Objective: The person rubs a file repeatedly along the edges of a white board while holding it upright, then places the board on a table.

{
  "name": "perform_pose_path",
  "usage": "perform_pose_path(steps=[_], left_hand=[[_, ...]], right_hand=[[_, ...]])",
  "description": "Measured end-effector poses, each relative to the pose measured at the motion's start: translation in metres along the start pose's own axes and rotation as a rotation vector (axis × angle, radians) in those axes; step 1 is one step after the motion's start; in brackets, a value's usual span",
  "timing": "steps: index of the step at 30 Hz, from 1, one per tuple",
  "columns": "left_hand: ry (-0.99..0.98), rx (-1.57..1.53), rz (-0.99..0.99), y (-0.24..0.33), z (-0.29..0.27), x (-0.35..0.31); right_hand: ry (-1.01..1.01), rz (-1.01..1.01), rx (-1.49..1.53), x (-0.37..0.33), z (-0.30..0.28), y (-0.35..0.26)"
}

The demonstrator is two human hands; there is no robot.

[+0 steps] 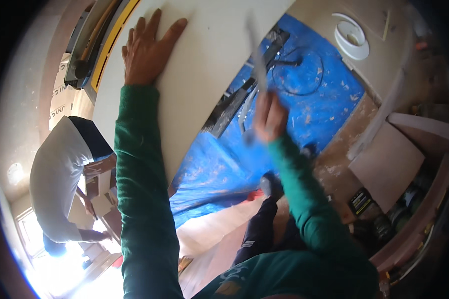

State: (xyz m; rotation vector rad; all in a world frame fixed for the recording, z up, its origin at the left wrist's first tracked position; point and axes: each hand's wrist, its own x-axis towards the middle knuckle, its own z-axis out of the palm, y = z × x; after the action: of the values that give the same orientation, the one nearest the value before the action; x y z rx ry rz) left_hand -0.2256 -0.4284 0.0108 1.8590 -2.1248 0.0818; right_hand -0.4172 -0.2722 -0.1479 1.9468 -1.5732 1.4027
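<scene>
My left hand [147, 55] lies flat on a large pale board [199, 74], its fingers and thumb spread over the surface. Just beyond the board's right edge, my right hand [272, 118] is closed around the lower end of a long, thin grey tool [257, 50]. Motion smears the tool, so its exact kind cannot be made out. It points away from me, with its far end close to the board's edge. Beneath the board, a dark metal support [234, 107] is partly visible.
A blue tarpaulin [304, 119] covers the floor, with a thin dark cable loop on it. A white ring-shaped piece [360, 50] lies at the far right. Nearer stands a brown sheet [389, 162]. At left, another person [57, 184] bends over. A yellow-edged item [110, 52] borders the board.
</scene>
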Motion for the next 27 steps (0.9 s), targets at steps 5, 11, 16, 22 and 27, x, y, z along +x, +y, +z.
perform_pose_path(steps=[5, 11, 16, 22, 27], left_hand=[[0.028, 0.010, 0.012, -0.006, 0.000, -0.002], [0.044, 0.096, 0.079, -0.014, 0.011, 0.000], [0.055, 0.080, 0.068, -0.008, 0.005, -0.004], [0.103, 0.209, 0.190, -0.026, 0.010, 0.004], [0.071, 0.087, 0.071, -0.008, 0.005, -0.004]], right_hand=[[-0.233, 0.196, 0.406, -0.017, -0.004, -0.026], [-0.133, 0.107, 0.239, 0.025, -0.013, 0.007], [-0.390, 0.248, 0.514, -0.007, -0.018, -0.013], [-0.025, 0.036, 0.107, 0.022, -0.016, -0.001], [-0.319, 0.113, 0.421, -0.007, -0.004, -0.003]])
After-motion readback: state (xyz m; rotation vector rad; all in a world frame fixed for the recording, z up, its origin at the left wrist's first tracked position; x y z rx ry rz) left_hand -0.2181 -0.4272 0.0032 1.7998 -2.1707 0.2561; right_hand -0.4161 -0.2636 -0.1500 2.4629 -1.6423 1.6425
